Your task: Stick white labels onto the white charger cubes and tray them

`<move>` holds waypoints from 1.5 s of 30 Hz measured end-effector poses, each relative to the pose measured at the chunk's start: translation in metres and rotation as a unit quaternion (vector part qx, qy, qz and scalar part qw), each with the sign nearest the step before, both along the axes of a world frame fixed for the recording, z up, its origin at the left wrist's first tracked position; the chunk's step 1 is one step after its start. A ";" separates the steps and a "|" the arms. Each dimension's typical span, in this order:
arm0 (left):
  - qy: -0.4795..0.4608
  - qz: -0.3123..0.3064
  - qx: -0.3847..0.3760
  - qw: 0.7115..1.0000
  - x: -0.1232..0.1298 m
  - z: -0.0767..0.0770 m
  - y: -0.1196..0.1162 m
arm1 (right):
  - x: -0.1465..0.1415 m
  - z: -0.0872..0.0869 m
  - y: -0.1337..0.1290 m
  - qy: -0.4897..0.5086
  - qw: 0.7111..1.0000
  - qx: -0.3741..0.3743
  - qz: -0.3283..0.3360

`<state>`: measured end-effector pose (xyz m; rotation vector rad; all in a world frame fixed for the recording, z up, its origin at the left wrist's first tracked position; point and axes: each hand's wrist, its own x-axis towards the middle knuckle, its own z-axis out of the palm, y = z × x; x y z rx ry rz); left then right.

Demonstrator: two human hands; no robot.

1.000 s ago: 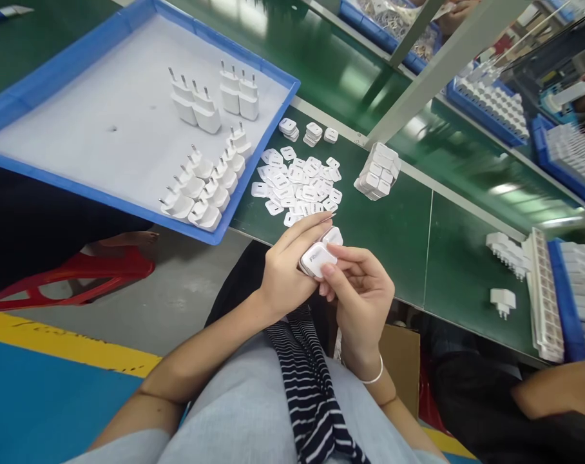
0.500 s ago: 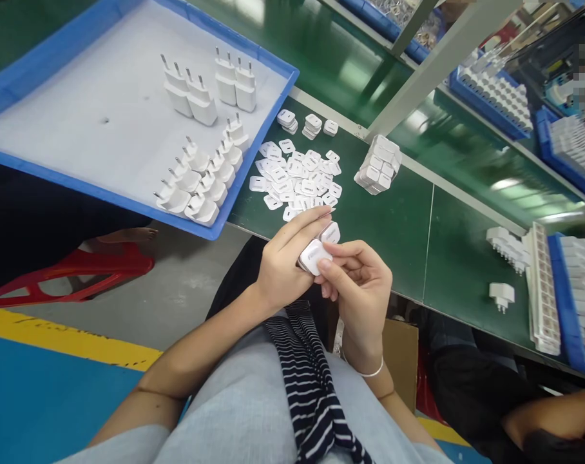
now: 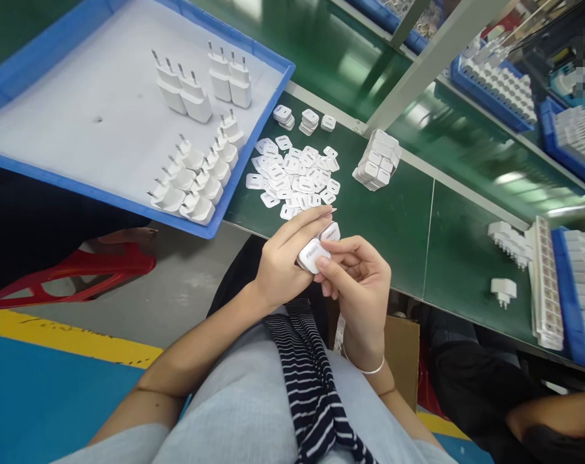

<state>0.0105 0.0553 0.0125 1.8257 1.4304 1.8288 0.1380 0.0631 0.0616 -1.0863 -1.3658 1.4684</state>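
Note:
My left hand [image 3: 283, 267] is wrapped round a pair of white plug chargers, their rounded-square printed ends showing past the fingers. The nearer charger [image 3: 312, 256] faces up toward me, and the farther charger [image 3: 330, 232] sits just beyond it. Their bodies are mostly hidden in the palm. My right hand [image 3: 360, 277] is closed, thumb and forefinger pinching the printed end cover of the nearer charger at its right edge. A loose pile of white charger covers [image 3: 297, 174] lies on the green bench beyond my hands, with small stacks of covers [image 3: 309, 121] behind it.
At left, a blue-rimmed tray [image 3: 254, 151] holds several upright two-pin plugs [image 3: 193, 100]. A block of stacked white chargers [image 3: 377, 161] stands right of the pile. Farther right are loose plugs [image 3: 504, 290] and a blue bin [image 3: 570, 303]. Another person's arm [image 3: 553, 412] is at lower right.
My hands stay almost in place, still holding the chargers. The tray and the pile have shifted slightly left and up in view as the camera moved a little.

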 end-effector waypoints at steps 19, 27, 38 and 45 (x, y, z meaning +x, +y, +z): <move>-0.027 0.003 -0.042 0.999 0.005 -0.004 0.001 | -0.002 -0.002 0.003 -0.044 0.999 0.021 -0.007; -0.130 -0.066 -0.092 0.985 0.000 -0.008 0.006 | -0.006 -0.019 0.003 -0.035 0.998 0.040 -0.036; -0.123 -0.090 -0.074 0.986 -0.003 -0.014 0.003 | -0.001 -0.017 0.004 -0.057 0.998 0.004 -0.021; -0.099 -0.085 -0.081 0.988 -0.010 -0.003 -0.002 | 0.014 -0.023 -0.001 0.048 0.997 -0.042 0.032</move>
